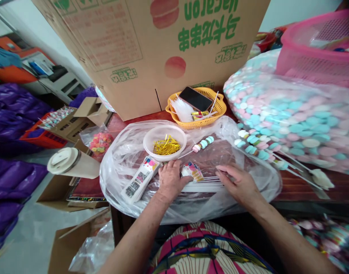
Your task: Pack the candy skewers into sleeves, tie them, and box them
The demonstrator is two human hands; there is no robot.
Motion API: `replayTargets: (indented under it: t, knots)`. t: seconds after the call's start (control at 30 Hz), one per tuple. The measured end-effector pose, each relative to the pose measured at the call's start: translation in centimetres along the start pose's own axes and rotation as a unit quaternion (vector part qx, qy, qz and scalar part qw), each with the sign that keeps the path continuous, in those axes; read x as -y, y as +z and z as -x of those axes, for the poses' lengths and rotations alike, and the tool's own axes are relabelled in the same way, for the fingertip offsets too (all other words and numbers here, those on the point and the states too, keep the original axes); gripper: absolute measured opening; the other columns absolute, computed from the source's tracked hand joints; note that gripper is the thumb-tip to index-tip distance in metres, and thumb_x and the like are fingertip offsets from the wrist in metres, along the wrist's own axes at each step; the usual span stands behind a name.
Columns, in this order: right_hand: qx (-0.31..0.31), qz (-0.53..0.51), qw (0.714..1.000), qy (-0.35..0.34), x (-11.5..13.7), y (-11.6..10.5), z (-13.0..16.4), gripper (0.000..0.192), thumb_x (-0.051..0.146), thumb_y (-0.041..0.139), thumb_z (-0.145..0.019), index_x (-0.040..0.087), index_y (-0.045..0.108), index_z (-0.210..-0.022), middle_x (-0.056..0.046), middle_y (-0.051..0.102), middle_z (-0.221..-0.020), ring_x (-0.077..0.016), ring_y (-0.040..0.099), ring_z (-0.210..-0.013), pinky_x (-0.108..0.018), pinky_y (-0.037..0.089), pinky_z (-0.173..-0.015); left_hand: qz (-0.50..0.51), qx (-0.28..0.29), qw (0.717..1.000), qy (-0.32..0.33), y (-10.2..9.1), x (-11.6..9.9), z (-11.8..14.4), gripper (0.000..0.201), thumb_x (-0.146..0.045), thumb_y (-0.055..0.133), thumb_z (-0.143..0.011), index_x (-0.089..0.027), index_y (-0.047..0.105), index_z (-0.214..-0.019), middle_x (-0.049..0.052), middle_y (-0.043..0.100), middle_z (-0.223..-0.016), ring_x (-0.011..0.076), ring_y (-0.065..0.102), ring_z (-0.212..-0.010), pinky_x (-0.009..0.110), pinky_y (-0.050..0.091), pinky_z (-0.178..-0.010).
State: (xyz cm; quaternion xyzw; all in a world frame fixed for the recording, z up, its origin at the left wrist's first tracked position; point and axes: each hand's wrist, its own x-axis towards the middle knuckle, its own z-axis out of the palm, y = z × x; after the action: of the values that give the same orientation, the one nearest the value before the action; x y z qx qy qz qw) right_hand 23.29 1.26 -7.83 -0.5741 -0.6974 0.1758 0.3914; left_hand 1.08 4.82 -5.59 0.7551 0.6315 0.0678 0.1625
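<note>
My left hand (171, 178) lies with fingers down on the plastic sheet, its thumb spread towards several small printed cards (193, 170). Beside it rests a stack of long printed bags (138, 182). My right hand (239, 185) is over the sheet, its fingertips slightly apart near the ends of thin white sticks (210, 179); I see nothing held in it. Behind my left hand, a white bowl (148, 142) holds gold twist ties (166, 145). A marshmallow skewer (203, 144) in pink, blue and brown lies right of the bowl.
A yellow basket (174, 114) with a phone (195, 99) stands behind the bowl, before a large cardboard box (140, 91). To the right are more marshmallow skewers (256, 144), a big bag of marshmallows (302, 118) and a pink basket (305, 49). A lidded cup (74, 163) is at left.
</note>
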Motion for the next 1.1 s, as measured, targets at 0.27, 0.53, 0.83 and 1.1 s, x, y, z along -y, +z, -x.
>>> replayTargets:
  t: [0.27,0.53,0.83,1.1]
  knots:
    - [0.038,-0.018,0.999,0.022,-1.3,0.3,0.3,0.022,0.034,0.052,-0.085,0.021,0.069,-0.085,-0.007,0.069,-0.079,-0.0202,0.064,-0.072,-0.033,0.053,-0.067,0.046,-0.024,0.998,0.031,-0.4,0.3,-0.2,0.012,-0.026,0.059,-0.085,-0.021,0.067,-0.077,0.003,0.069,-0.096,0.0209,0.06,-0.099,0.035,0.04,-0.087]
    - [0.027,-0.037,0.999,0.0,1.1,0.6,-1.4,0.021,0.033,0.052,-0.085,0.021,0.07,-0.089,-0.008,0.07,-0.088,-0.0222,0.065,-0.086,-0.036,0.053,-0.077,0.0,-0.019,1.0,0.0,0.1,0.6,-0.5,0.021,-0.034,0.067,-0.078,-0.022,0.07,-0.095,0.008,0.067,-0.102,0.0285,0.06,-0.1,0.041,0.042,-0.086]
    - [-0.013,-0.1,0.992,0.08,2.0,-0.4,-0.9,0.026,0.04,0.056,-0.084,0.019,0.069,-0.093,-0.01,0.071,-0.093,-0.0215,0.066,-0.082,-0.032,0.053,-0.072,0.111,-0.071,0.982,0.137,-1.0,0.4,0.8,0.014,-0.018,0.05,-0.087,-0.019,0.064,-0.087,0.007,0.068,-0.102,0.0202,0.06,-0.104,0.033,0.044,-0.094]
    - [0.105,-0.212,0.963,0.13,5.0,1.0,-1.8,0.029,0.04,0.053,-0.085,0.018,0.065,-0.072,0.0,0.061,-0.062,-0.014,0.054,-0.059,-0.025,0.044,-0.056,0.329,0.0,0.942,0.061,-2.2,-1.6,2.1,0.042,-0.032,0.065,-0.078,-0.02,0.052,-0.116,0.0,0.063,-0.086,0.0112,0.053,-0.063,0.024,0.044,-0.061]
